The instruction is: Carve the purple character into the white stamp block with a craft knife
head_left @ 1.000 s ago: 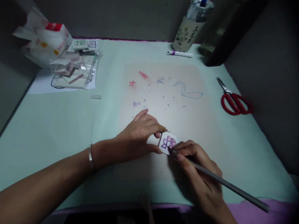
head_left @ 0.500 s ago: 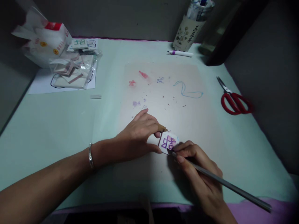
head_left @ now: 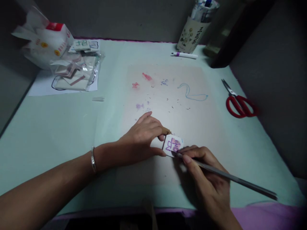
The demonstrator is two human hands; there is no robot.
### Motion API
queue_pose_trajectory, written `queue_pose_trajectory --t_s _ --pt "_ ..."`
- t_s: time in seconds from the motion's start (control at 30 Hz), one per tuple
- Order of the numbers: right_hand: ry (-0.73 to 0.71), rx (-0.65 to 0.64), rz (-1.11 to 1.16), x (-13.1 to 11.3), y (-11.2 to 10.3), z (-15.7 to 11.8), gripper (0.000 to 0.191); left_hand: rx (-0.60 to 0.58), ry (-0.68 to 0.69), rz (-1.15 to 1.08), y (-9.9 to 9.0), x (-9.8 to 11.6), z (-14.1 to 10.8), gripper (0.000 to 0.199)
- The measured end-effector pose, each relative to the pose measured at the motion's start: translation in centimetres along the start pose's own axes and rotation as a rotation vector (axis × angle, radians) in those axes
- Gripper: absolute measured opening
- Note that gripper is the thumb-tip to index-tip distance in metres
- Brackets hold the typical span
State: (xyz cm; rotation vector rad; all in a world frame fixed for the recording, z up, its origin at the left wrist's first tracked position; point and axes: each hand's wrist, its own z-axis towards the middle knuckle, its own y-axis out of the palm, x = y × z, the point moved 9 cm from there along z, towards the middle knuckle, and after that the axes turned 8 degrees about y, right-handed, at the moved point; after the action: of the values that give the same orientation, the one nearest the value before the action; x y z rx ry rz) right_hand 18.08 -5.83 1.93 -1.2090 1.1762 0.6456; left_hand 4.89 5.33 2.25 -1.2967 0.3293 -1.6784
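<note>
My left hand [head_left: 146, 135] pins a small white eraser block [head_left: 169, 146] on the pale sheet, thumb on the near side and fingers on the far side. Purple outlined characters and a pink patch mark its top, and a dark line crosses it. Something tan covers one left fingertip. A long, slim grey craft knife [head_left: 223, 173] is pinched in my right hand [head_left: 208, 179]. Its dark tip rests on or just over the block's near right edge; exact contact is too small to tell.
Red-handled scissors [head_left: 241, 105] lie at the right. At the back are a white marker [head_left: 185, 55] and a labelled jar of pens [head_left: 194, 32]. Bagged blocks [head_left: 74, 75] and a tissue pack [head_left: 55, 40] sit back left. Dark crumbs and ink marks dot the pale sheet [head_left: 153, 95].
The craft knife's rear end has risen and its tip has shifted slightly along the block's near edge. My right hand has turned a little; my left hand stays in place.
</note>
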Motion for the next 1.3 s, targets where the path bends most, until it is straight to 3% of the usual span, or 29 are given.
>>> queue_pose_trajectory --t_s 0.17,0.37,0.57,0.93,1.3 --pt "0.061 0.192 0.018 -0.3 -1.0 -0.1 0.010 0.019 -0.009 0.010 0.0 -0.1 0.0 0.059" --pt "0.067 0.214 -0.025 -0.2 -1.2 -0.2 0.009 0.033 -0.010 0.005 0.1 -0.1 -0.1 0.059" --pt "-0.045 0.127 -0.136 -0.4 -0.7 0.0 0.007 0.047 -0.005 0.009 0.2 -0.1 -0.3 0.059" --pt "-0.081 0.116 -0.201 -0.8 -0.3 0.0 0.008 0.046 0.004 0.017 0.2 -0.1 -0.3 0.059" --pt "0.013 0.029 -0.134 0.2 -0.1 0.5 0.013 0.039 -0.002 0.009 0.2 -0.2 -0.3 0.059"
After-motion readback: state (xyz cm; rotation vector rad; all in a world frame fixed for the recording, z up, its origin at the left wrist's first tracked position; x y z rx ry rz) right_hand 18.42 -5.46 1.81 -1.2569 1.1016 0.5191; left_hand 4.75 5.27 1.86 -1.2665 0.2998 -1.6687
